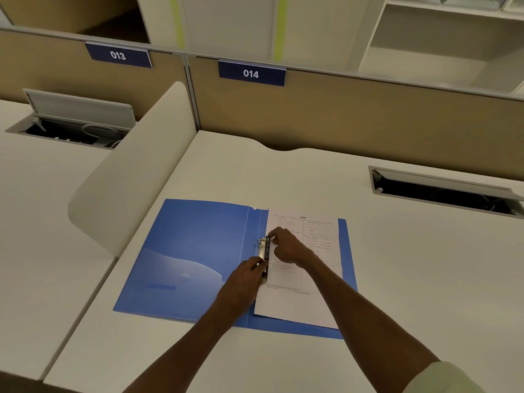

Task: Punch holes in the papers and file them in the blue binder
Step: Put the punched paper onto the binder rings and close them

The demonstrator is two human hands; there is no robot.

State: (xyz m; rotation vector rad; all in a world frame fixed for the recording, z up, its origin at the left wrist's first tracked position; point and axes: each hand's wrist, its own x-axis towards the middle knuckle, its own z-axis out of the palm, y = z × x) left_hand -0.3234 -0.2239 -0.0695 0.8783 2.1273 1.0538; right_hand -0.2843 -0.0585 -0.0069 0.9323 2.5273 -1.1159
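The blue binder lies open on the desk; papers already sit inside, so filing looks nearly done. Both the left hand and right hand pinch the ring clip

Office — numbered desk partitions.

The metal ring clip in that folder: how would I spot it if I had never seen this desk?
Find the open blue binder lying on the white desk below the sign 014. Along its spine, at the printed paper's left edge, sits the ring mechanism, between the left hand and right hand. It is the only shiny metal part there.
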